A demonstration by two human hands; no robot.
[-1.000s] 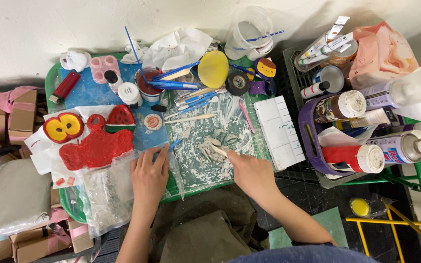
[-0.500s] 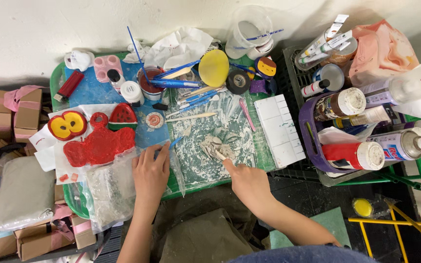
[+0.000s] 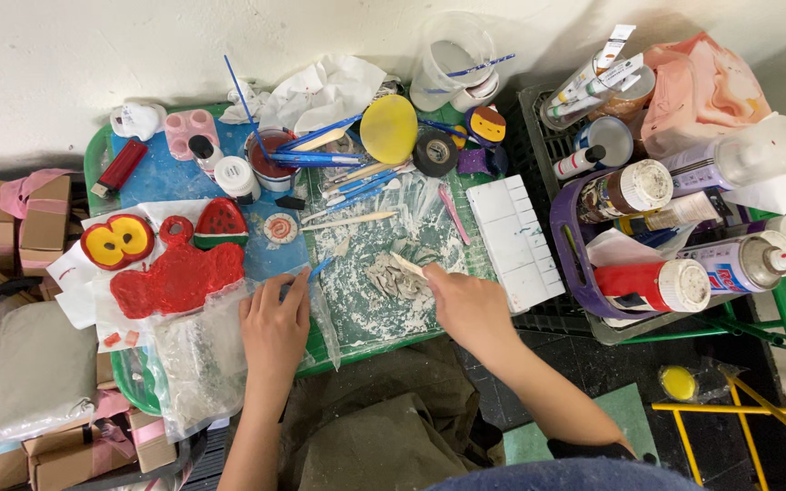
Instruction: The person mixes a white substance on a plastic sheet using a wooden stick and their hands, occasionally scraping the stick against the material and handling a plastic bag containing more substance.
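My right hand pinched a flat wooden tool, its long axis running far-left onto the grey clay lump mid-worktop, while my left hand lay flat, unclenched, on the plastic sheet, farther away.

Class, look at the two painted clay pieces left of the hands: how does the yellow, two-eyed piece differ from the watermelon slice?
The yellow piece is an oval with a red rim and two dark holes; the watermelon slice is a wedge, red above a green rind. The yellow piece is larger and lies on white paper; the slice rests partly on the blue mat. Both lie flat, away from either hand.
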